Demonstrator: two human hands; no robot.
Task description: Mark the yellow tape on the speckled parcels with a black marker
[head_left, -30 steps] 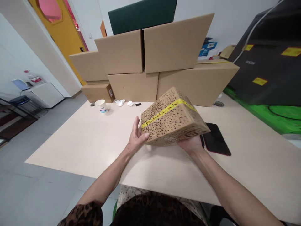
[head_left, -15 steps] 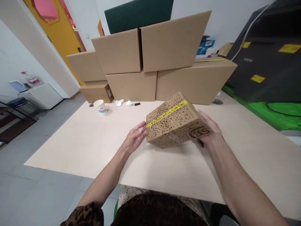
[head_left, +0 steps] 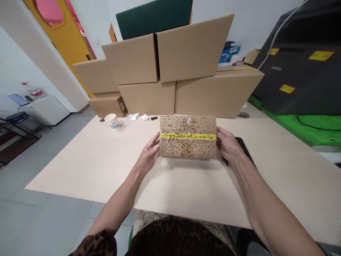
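Observation:
Between my hands is a brown cardboard box (head_left: 188,147) speckled with dark marks, a strip of yellow tape running across it. My left hand (head_left: 147,154) grips its left end, and my right hand (head_left: 228,143) grips its right end. The fingertips are partly hidden behind the box. A shadow on the table (head_left: 112,165) lies below the box's near edge. Partly covered by my right wrist and forearm is a flat black object (head_left: 245,151) on the table.
Stacked cardboard boxes (head_left: 197,49) line the back of the table, topped by a dark green box (head_left: 154,19). A paper cup (head_left: 112,121), crumpled tissues (head_left: 133,116) and a small black piece (head_left: 154,118) stand before them. At right is a large black covered object (head_left: 295,71).
The box has turned from a slanted pose to squarely facing me, its printed side no longer visible. My right hand has shifted slightly left and the flat black object shows more.

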